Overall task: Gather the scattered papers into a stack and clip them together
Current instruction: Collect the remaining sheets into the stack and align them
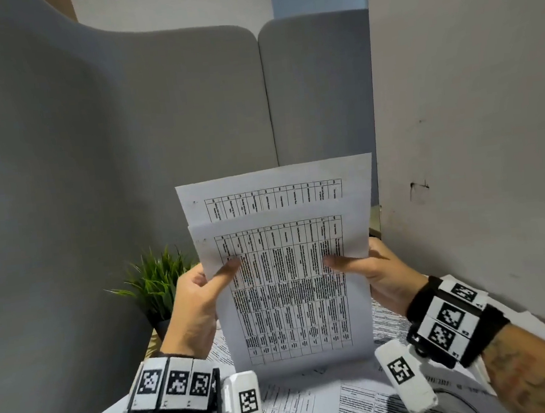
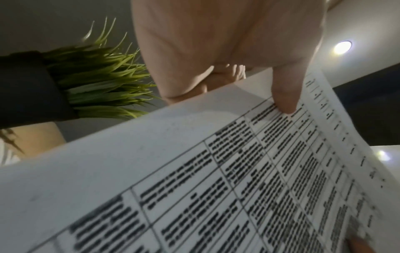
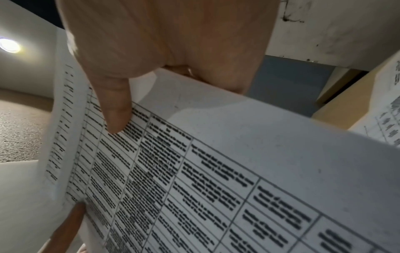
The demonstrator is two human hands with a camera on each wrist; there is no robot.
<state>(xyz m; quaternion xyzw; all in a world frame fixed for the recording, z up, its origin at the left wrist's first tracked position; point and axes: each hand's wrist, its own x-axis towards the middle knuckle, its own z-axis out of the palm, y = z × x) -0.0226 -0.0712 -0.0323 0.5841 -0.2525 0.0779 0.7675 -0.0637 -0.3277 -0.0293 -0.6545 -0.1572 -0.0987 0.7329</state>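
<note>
I hold a small stack of printed papers (image 1: 292, 287) upright above the table, tables of text facing me. The front sheet sits lower than the sheet behind (image 1: 273, 189), so their top edges are uneven. My left hand (image 1: 203, 293) pinches the left edge, thumb on the front. My right hand (image 1: 367, 267) pinches the right edge the same way. The left wrist view shows the thumb (image 2: 285, 95) pressed on the papers (image 2: 194, 171). In the right wrist view the thumb (image 3: 114, 109) presses the papers (image 3: 216, 171). More printed sheets (image 1: 359, 401) lie scattered on the table below. No clip is visible.
A small potted green plant (image 1: 155, 281) stands just left of my left hand. Grey padded panels (image 1: 157, 134) close off the back and left, and a white wall (image 1: 472, 120) stands at the right. The wooden table (image 1: 153, 346) shows only at its left corner.
</note>
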